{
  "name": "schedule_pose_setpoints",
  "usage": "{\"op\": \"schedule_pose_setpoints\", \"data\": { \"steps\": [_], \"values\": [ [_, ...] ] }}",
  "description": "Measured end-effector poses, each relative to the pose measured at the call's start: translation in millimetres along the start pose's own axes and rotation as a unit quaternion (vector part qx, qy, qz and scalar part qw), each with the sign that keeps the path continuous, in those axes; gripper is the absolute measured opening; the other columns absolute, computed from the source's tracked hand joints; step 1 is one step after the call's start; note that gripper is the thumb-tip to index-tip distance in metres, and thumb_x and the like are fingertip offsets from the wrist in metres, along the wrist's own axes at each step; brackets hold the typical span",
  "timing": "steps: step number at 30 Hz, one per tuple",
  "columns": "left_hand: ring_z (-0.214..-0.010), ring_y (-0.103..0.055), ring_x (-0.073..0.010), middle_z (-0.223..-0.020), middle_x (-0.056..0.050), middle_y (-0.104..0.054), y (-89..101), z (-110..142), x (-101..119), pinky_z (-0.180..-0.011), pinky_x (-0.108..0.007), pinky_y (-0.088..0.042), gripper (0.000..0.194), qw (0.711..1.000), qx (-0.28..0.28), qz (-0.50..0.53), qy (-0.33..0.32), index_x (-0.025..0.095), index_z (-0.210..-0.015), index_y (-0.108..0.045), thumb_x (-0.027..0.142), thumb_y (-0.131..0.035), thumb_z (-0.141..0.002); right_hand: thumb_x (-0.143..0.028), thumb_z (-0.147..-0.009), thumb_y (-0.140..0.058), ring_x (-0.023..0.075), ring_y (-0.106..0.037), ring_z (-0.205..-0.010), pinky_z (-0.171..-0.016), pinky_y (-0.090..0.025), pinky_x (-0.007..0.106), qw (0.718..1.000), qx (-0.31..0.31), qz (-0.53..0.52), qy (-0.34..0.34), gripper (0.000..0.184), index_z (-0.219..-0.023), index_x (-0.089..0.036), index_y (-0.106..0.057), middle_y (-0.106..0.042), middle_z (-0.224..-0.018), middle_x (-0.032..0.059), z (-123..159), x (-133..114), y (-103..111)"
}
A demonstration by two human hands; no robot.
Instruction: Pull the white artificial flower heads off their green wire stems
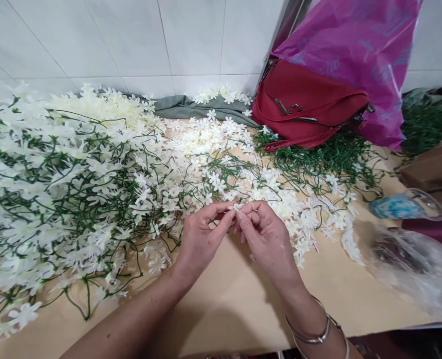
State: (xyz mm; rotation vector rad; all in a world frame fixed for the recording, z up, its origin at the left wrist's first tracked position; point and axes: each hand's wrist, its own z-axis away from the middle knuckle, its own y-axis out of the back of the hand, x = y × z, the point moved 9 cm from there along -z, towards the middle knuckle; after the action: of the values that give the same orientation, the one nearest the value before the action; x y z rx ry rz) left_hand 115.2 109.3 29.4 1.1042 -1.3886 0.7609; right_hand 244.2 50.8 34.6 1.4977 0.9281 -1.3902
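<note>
Over the front of the table, my left hand (202, 234) and my right hand (264, 232) meet at the fingertips. Both pinch one small white artificial flower (236, 207) between them; the fingers cover most of it. Loose white flower heads (277, 194) lie just beyond and to the right of my hands. To the left spreads a large heap of white artificial flowers on green stems (94, 184). Bare green plastic stems (318, 154) are piled at the back right, partly under a red bag.
The red bag (307, 99) leans against a purple plastic bag (370, 55) near the tiled wall (131, 40). A plastic cup (408, 205) lies on its side at the right, with a clear plastic bag (419, 269) in front of it. Grey cloth (191, 107) runs along the wall.
</note>
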Motion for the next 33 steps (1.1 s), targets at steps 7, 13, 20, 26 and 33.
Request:
{"op": "schedule_pose_setpoints", "data": {
  "steps": [7, 13, 20, 26, 33],
  "values": [
    [-0.071, -0.074, -0.0134, -0.081, 0.000, -0.080, 2.9, -0.3, -4.8, -0.066, -0.022, -0.059, 0.011, 0.999, 0.024, 0.036, 0.023, 0.020, -0.099, -0.078, 0.027, -0.074, -0.091, -0.037, -0.096, -0.063, 0.0102, -0.047, -0.049, -0.046, -0.036, 0.023, 0.999, 0.027, 0.000, -0.029, 0.021, -0.085, -0.024, -0.052, -0.056, -0.060, -0.0070, 1.4, 4.6, 2.2],
    [-0.080, -0.076, -0.0148, -0.091, -0.002, -0.081, 2.0, 2.8, 5.5, -0.074, -0.024, -0.062, 0.013, 0.998, 0.022, -0.035, -0.036, 0.020, -0.104, -0.077, 0.024, -0.072, -0.092, -0.037, -0.098, -0.061, 0.0115, -0.050, -0.052, -0.051, -0.040, 0.025, 0.998, 0.053, 0.046, 0.000, 0.017, -0.089, -0.025, -0.054, -0.057, -0.062, -0.0065, 3.1, 2.6, 4.8],
    [-0.083, -0.076, -0.0146, -0.091, -0.002, -0.080, 1.4, 3.7, 2.7, -0.076, -0.023, -0.061, 0.013, 0.999, 0.017, -0.033, -0.023, 0.021, -0.105, -0.075, 0.028, -0.070, -0.096, -0.025, -0.097, -0.060, 0.0164, -0.061, -0.060, -0.063, -0.046, 0.031, 0.951, 0.120, 0.257, 0.120, 0.008, -0.093, -0.026, -0.054, -0.067, -0.068, -0.0024, 10.2, -19.0, 7.5],
    [-0.081, -0.075, -0.0151, -0.096, -0.003, -0.081, 5.5, 6.2, 16.3, -0.073, -0.024, -0.060, 0.014, 0.992, 0.030, -0.098, -0.079, 0.022, -0.108, -0.075, 0.024, -0.067, -0.097, -0.014, -0.099, -0.053, 0.0168, -0.060, -0.059, -0.068, -0.046, 0.032, 0.905, 0.105, 0.339, 0.234, 0.013, -0.094, -0.026, -0.053, -0.070, -0.076, -0.0005, 14.8, -36.1, -4.7],
    [-0.084, -0.078, -0.0166, -0.092, -0.003, -0.080, 1.4, 1.4, -5.1, -0.077, -0.025, -0.062, 0.012, 0.999, 0.013, 0.030, 0.019, 0.020, -0.100, -0.074, 0.030, -0.071, -0.094, -0.016, -0.100, -0.058, 0.0169, -0.058, -0.060, -0.072, -0.047, 0.034, 0.886, 0.131, 0.362, 0.259, 0.010, -0.095, -0.025, -0.058, -0.069, -0.074, -0.0001, 16.0, -39.1, -1.5]
  ]
}}
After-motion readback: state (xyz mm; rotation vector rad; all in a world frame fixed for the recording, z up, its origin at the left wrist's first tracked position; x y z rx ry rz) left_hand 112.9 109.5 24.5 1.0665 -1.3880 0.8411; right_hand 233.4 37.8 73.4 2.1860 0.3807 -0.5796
